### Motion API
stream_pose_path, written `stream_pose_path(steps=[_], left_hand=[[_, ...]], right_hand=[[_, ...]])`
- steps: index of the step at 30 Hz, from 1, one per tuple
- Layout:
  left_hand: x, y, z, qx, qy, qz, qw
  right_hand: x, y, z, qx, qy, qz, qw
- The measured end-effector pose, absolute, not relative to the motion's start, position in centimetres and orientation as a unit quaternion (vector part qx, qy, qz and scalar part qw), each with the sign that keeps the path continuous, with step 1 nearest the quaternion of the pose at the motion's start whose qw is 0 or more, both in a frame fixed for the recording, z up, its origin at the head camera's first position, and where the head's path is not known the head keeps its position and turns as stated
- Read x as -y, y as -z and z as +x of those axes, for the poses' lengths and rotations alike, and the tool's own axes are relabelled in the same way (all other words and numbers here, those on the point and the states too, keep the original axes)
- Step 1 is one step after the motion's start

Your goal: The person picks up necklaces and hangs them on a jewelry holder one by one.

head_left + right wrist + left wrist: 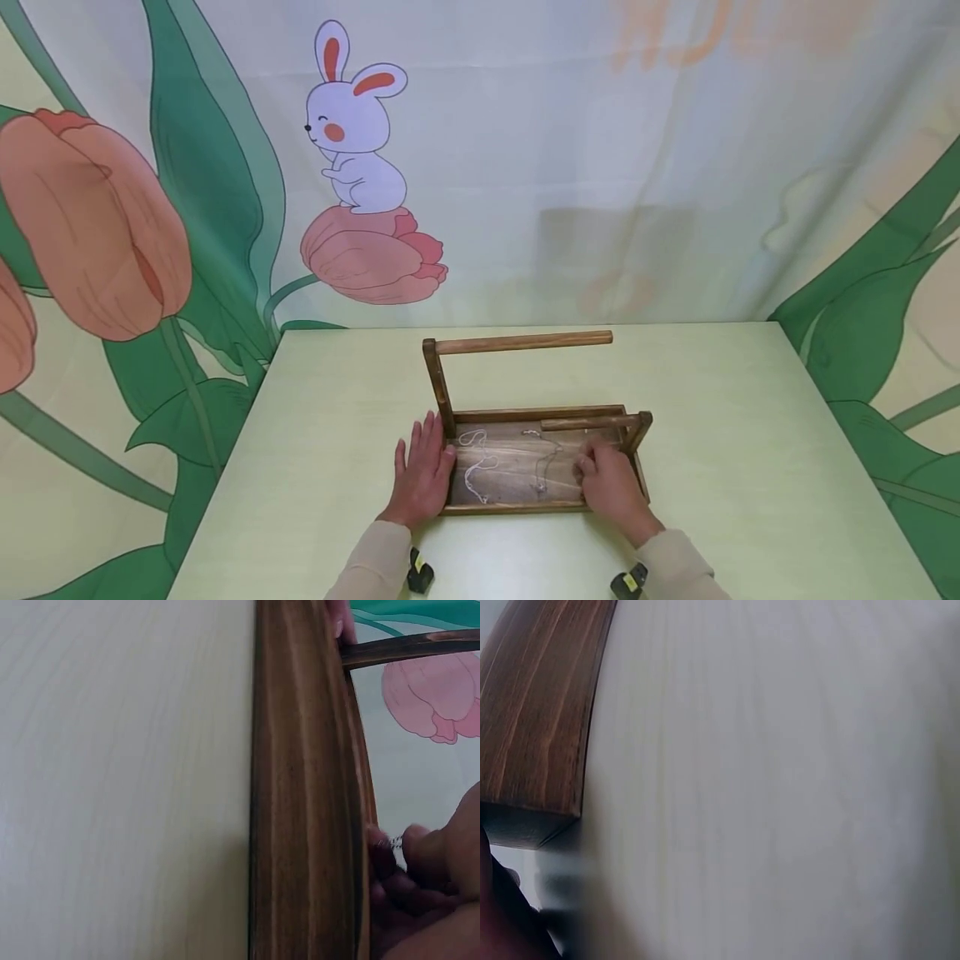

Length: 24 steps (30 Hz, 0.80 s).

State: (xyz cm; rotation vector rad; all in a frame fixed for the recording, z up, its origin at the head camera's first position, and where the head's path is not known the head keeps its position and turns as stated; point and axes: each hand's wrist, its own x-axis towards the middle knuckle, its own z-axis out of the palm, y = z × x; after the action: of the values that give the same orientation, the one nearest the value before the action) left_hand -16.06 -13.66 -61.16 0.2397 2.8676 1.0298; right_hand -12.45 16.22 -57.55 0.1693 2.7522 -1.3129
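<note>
A brown wooden jewelry stand [517, 508] has a shallow tray base, a tall post with a long bar [525, 342] at its left and a shorter post with a bar [585, 424] at its right. My left hand [422, 475] rests against the tray's left end, fingers straight. Inside the tray, over its right part, my right hand [611, 483] pinches a thin chain [396, 841] between thumb and finger; most of that chain is hidden. A white chain [471, 479] lies at the tray's left, and a thin darker chain [542, 479] in its middle.
The stand is on a pale wood-grain table [337, 400]. A printed cloth [487, 167] with a rabbit and tulips hangs behind the table. Black straps [421, 572] with devices circle both wrists.
</note>
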Motion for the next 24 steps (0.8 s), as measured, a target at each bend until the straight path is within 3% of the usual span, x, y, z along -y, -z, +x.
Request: stream_pose_path(steps=[12,24], left_hand=[[13.9,61.3,-16.1,-0.938,-0.336,0.082,0.034],[13.6,61.2,-16.0,-0.936,-0.341,0.078,0.033]], right_hand=[[-15.8,55.0,-11.9,-0.853,0.519,0.052,-0.007],[-16.2,51.7,-11.0,-0.822,0.567,0.048,-0.018]])
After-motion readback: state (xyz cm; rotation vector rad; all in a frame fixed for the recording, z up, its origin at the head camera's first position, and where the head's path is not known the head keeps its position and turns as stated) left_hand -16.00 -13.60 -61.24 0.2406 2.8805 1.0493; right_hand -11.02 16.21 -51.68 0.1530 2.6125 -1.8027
